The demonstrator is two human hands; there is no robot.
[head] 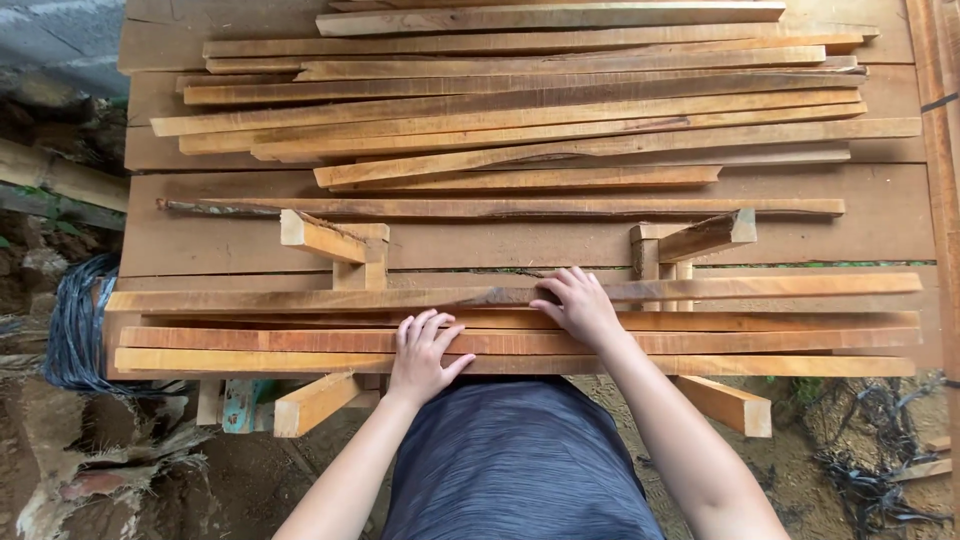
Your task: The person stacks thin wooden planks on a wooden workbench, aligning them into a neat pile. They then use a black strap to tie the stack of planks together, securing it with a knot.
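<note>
Over on the far left there's a coil of dark cable [75, 325] on the dirt. Next, the left hand [422, 352] lies flat, fingers spread, on the near wooden slats [250, 345] laid across two angled wooden supports [320, 240]. Right hand [578, 305] is just beside it, open palm-down on the slat [800, 285] farther back. Behind sits a big pile of strips [540, 100].
</note>
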